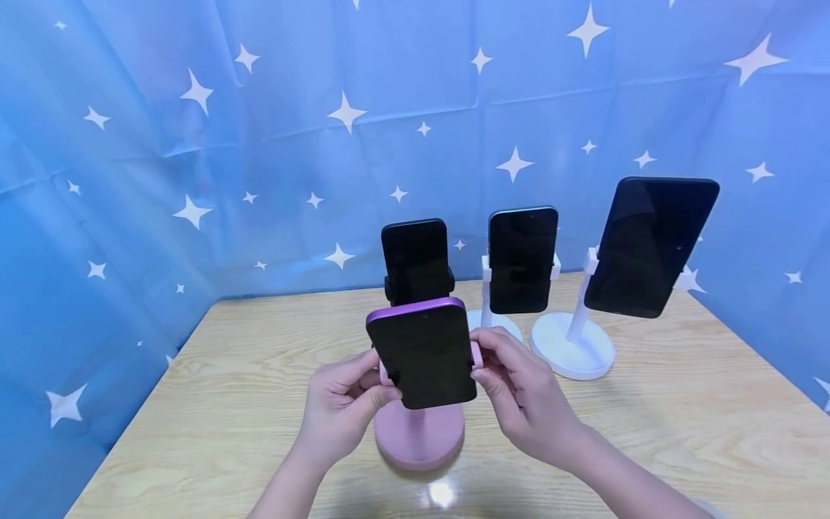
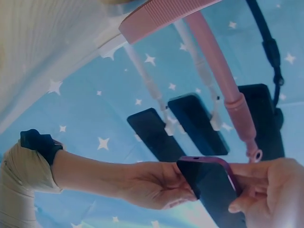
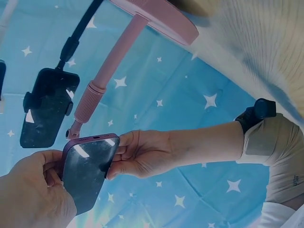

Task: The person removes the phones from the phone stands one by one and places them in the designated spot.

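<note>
A purple-edged phone (image 1: 428,357) with a dark screen sits tilted in the clamp of a pink phone stand (image 1: 420,441). My left hand (image 1: 338,407) grips the clamp at the phone's left side, its thumb at the lower left edge of the screen and its fingers curled behind. On the other side, my right hand (image 1: 528,396) pinches the clamp's pink right arm (image 1: 476,355) between thumb and fingers. From below, the left wrist view shows the stand's pink pole (image 2: 218,66) running up to a joint behind the phone. The phone's back is hidden.
Behind stands a black phone holder with a dark phone (image 1: 416,259). To its right, two white stands hold another phone (image 1: 522,259) and a larger dark device (image 1: 651,245); one round white base (image 1: 599,353) is close to my right hand. A starry blue curtain (image 1: 279,130) backs the wooden table (image 1: 259,360).
</note>
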`<move>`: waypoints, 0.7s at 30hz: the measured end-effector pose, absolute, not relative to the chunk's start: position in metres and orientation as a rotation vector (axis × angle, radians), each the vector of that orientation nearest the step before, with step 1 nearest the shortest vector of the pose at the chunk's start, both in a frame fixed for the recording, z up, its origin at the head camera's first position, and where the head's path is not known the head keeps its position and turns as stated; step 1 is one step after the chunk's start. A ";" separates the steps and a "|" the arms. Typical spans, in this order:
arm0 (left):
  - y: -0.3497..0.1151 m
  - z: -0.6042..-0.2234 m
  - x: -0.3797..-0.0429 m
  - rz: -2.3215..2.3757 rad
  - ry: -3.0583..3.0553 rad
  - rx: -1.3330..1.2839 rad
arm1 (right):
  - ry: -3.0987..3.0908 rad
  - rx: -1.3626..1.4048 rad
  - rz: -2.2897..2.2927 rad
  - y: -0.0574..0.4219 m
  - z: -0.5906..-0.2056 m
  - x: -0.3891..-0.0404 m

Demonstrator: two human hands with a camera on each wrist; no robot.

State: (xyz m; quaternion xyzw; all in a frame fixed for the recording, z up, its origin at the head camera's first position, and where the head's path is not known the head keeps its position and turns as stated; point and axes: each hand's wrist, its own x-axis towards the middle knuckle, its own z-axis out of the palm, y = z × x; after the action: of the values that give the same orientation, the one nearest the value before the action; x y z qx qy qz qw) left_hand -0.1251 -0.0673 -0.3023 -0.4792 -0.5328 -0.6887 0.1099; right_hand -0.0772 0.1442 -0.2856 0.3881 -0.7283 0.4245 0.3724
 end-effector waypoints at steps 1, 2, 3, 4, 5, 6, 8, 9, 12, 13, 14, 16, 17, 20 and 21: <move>-0.066 -0.303 -0.125 -2.030 -1.563 -1.413 | -1.868 0.990 1.076 0.146 -0.286 -0.077; -0.064 -0.304 -0.125 -2.039 -1.556 -1.419 | -1.867 0.990 1.068 0.148 -0.287 -0.076; -0.062 -0.305 -0.125 -2.044 -1.553 -1.421 | -1.872 0.989 1.065 0.149 -0.287 -0.075; -0.061 -0.306 -0.125 -2.046 -1.553 -1.424 | -1.885 0.983 1.071 0.151 -0.287 -0.074; -0.060 -0.307 -0.125 -2.047 -1.550 -1.429 | -1.898 0.979 1.078 0.152 -0.287 -0.073; -0.058 -0.307 -0.125 -2.043 -1.551 -1.431 | -1.914 0.972 1.091 0.153 -0.287 -0.071; -0.056 -0.308 -0.125 -2.039 -1.546 -1.439 | -1.939 0.963 1.123 0.156 -0.288 -0.069; -0.054 -0.308 -0.125 -2.035 -1.548 -1.440 | -1.949 0.958 1.140 0.157 -0.288 -0.068; -0.050 -0.310 -0.125 -2.027 -1.562 -1.436 | -1.961 0.941 1.167 0.161 -0.289 -0.065; -0.049 -0.310 -0.125 -2.020 -1.567 -1.437 | -1.961 0.938 1.170 0.162 -0.290 -0.064; -0.048 -0.310 -0.125 -2.014 -1.571 -1.438 | -1.968 0.927 1.172 0.163 -0.290 -0.063; -0.045 -0.311 -0.125 -2.002 -1.582 -1.439 | -1.971 0.916 1.169 0.166 -0.291 -0.062; -0.044 -0.311 -0.125 -2.001 -1.583 -1.445 | -1.972 0.910 1.167 0.167 -0.291 -0.061; -0.041 -0.311 -0.125 -1.995 -1.576 -1.460 | -1.951 0.914 1.159 0.169 -0.292 -0.060; -0.040 -0.311 -0.125 -1.997 -1.574 -1.465 | -1.936 0.919 1.155 0.170 -0.292 -0.060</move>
State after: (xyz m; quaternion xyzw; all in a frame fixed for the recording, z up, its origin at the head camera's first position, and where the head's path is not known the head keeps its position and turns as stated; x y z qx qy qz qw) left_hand -0.1246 -0.0401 -0.3112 -0.4966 -0.5336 -0.6768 0.1032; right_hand -0.0597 0.1695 -0.2922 0.3542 -0.7460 0.4450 0.3463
